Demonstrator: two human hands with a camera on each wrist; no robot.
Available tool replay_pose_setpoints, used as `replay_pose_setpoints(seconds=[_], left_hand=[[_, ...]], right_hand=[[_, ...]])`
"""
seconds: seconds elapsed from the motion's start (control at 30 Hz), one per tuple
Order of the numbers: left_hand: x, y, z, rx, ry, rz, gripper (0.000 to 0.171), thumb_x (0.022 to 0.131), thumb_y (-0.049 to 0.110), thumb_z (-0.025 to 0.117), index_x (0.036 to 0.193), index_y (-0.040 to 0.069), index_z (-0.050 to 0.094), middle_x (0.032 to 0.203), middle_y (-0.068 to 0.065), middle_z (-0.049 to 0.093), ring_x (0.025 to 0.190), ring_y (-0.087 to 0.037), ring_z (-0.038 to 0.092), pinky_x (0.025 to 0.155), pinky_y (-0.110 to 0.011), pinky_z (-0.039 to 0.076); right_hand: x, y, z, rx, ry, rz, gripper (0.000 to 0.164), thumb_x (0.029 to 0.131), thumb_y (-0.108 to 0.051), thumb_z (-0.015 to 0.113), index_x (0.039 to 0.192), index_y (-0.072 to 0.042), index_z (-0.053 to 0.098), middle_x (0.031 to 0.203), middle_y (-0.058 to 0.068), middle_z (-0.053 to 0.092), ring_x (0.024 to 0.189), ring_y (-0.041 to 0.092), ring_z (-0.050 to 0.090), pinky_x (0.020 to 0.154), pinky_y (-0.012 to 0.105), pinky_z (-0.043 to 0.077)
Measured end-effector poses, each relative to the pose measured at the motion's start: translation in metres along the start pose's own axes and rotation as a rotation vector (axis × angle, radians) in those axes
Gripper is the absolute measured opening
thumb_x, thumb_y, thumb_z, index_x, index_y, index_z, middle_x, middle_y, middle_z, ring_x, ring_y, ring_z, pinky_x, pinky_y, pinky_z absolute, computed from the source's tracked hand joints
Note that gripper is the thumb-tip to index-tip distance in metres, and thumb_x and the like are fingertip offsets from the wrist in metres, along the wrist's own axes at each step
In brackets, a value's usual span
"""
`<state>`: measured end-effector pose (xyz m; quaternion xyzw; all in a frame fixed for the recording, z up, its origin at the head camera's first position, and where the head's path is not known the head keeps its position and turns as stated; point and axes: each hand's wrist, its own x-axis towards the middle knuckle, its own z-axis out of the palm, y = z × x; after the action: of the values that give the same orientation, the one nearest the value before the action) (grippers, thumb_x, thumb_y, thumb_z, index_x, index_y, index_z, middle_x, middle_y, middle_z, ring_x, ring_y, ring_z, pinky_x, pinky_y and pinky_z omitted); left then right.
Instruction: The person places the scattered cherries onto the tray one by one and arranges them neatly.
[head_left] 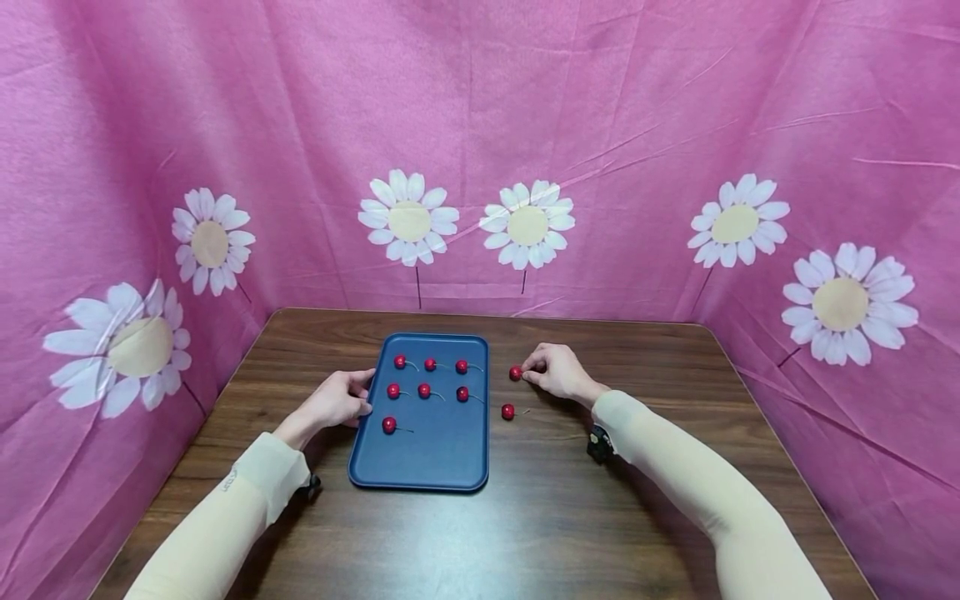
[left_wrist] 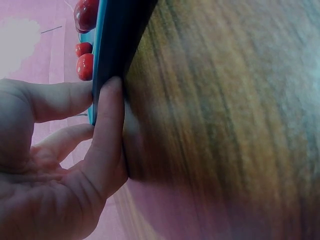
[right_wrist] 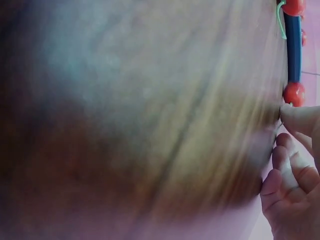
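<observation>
A dark blue tray [head_left: 435,454] lies on the table, with several red cherries on it: three across the far row, three behind one another's line in a second row, and one cherry [head_left: 389,425] at the left nearer me. My left hand [head_left: 335,402] grips the tray's left edge; in the left wrist view the thumb meets the rim and a finger [left_wrist: 106,130] lies along the outer side. Right of the tray, my right hand [head_left: 557,371] pinches a cherry [head_left: 515,373] by its stem end, close over the table. Nearer me lies another loose cherry [head_left: 507,412], its stem pointing right.
The brown wooden table [head_left: 600,517] extends on both sides of the tray. A pink cloth [head_left: 600,100] printed with white daisies hangs behind the table and along both sides. Each wrist bears a dark device, such as the right one [head_left: 600,444].
</observation>
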<state>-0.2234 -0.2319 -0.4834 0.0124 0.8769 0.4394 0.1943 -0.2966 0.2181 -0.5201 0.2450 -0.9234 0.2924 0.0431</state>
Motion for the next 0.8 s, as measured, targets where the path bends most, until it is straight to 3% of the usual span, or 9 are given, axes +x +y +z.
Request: replay_pose_setpoints(seconds=[0.3, 0.57, 0.8], left_hand=[[0.0, 0.001, 0.0, 0.005, 0.001, -0.007, 0.078, 0.103, -0.003, 0.071, 0.174, 0.007, 0.039, 0.118, -0.02, 0.064, 0.096, -0.025, 0.07, 0.088, -0.045, 0.073], [-0.002, 0.004, 0.0, 0.003, 0.001, -0.009, 0.078, 0.103, -0.003, 0.072, 0.174, 0.007, 0.04, 0.12, -0.021, 0.064, 0.099, -0.026, 0.071, 0.088, -0.044, 0.073], [-0.003, 0.004, -0.001, 0.008, -0.005, -0.004, 0.079, 0.103, -0.003, 0.072, 0.174, 0.006, 0.039, 0.12, -0.022, 0.063, 0.1, -0.026, 0.07, 0.087, -0.045, 0.073]], right_hand=[[0.0, 0.0, 0.001, -0.012, 0.006, -0.006, 0.006, 0.095, -0.011, 0.085, 0.094, -0.016, 0.089, 0.092, 0.003, 0.08, 0.08, 0.014, 0.066, 0.075, 0.031, 0.051], [-0.002, -0.004, -0.004, 0.018, -0.022, 0.038, 0.005, 0.097, -0.014, 0.084, 0.096, -0.014, 0.089, 0.095, 0.003, 0.086, 0.085, 0.012, 0.071, 0.081, 0.034, 0.058], [-0.004, -0.013, -0.009, 0.062, -0.039, 0.066, 0.006, 0.099, -0.013, 0.083, 0.097, -0.014, 0.088, 0.093, 0.001, 0.086, 0.078, 0.007, 0.065, 0.077, 0.027, 0.054]])
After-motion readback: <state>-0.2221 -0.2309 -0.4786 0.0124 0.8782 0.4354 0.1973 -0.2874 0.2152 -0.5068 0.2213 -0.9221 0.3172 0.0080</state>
